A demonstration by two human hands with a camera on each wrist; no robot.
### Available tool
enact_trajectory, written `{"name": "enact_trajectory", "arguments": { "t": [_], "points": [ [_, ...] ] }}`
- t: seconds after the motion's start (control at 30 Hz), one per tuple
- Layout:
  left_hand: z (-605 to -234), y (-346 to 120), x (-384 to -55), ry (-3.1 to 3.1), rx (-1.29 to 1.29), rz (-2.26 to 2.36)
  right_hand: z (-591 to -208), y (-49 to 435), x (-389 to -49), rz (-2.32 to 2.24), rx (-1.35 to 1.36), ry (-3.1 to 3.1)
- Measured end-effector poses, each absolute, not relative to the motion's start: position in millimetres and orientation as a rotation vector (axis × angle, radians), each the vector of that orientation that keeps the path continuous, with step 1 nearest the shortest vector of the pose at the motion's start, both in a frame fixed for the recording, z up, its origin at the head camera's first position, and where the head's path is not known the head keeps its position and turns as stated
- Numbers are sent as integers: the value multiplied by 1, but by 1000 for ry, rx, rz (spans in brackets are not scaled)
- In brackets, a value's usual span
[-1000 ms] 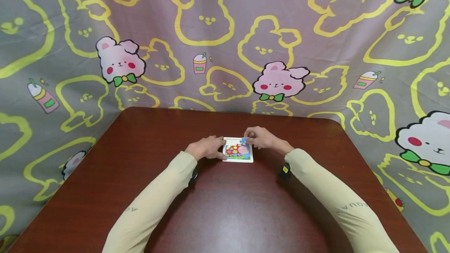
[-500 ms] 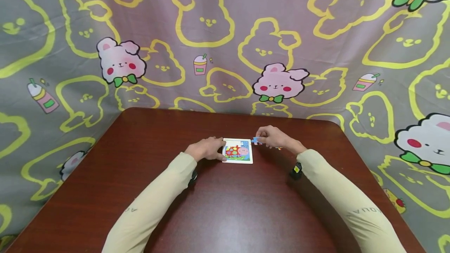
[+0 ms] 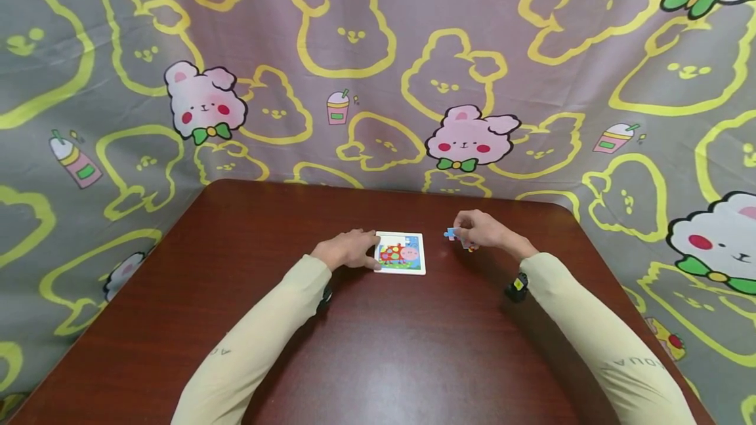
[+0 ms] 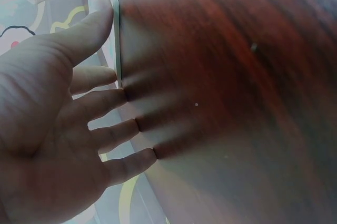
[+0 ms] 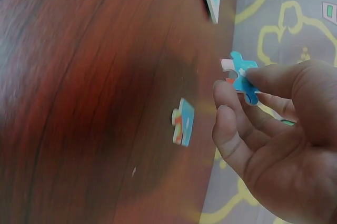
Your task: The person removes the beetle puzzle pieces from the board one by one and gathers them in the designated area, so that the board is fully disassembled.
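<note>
A white-rimmed jigsaw tray (image 3: 401, 272) lies on the table, its picture showing a red spotted body and a pink face, with a pale area at the upper left. My left hand (image 3: 352, 248) touches the tray's left side. In the left wrist view its thumb (image 4: 95, 32) lies on the tray's edge and the other fingers stretch straight down to the tabletop. To the right of the tray, my right hand (image 3: 481, 229) pinches a blue jigsaw piece (image 5: 244, 77) between thumb and fingers, above the table. A second jigsaw piece (image 5: 185, 123) lies on the table below that hand.
The dark red-brown table (image 3: 366, 346) reaches back to a patterned cloth (image 3: 366, 51) that hangs behind it and at both sides. A dark device (image 3: 518, 286) is worn on the right wrist.
My right hand has moved right, away from the tray's upper right corner, carrying the blue jigsaw piece. Blue now shows in that corner of the picture. The left hand has stayed put.
</note>
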State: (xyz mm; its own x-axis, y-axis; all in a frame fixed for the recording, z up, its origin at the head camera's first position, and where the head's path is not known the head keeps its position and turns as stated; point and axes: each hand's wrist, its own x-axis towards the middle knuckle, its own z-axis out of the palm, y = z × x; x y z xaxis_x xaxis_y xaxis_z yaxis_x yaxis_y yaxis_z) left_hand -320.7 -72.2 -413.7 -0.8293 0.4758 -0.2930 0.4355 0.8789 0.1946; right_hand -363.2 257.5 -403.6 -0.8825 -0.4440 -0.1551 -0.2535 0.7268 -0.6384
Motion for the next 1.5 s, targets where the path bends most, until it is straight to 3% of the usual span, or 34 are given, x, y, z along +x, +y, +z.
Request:
{"name": "enact_trajectory", "arguments": {
  "t": [1.5],
  "points": [
    [-415, -71, -326, 2706, 666, 166, -412, 326, -368, -731, -445, 2718]
  ]
}}
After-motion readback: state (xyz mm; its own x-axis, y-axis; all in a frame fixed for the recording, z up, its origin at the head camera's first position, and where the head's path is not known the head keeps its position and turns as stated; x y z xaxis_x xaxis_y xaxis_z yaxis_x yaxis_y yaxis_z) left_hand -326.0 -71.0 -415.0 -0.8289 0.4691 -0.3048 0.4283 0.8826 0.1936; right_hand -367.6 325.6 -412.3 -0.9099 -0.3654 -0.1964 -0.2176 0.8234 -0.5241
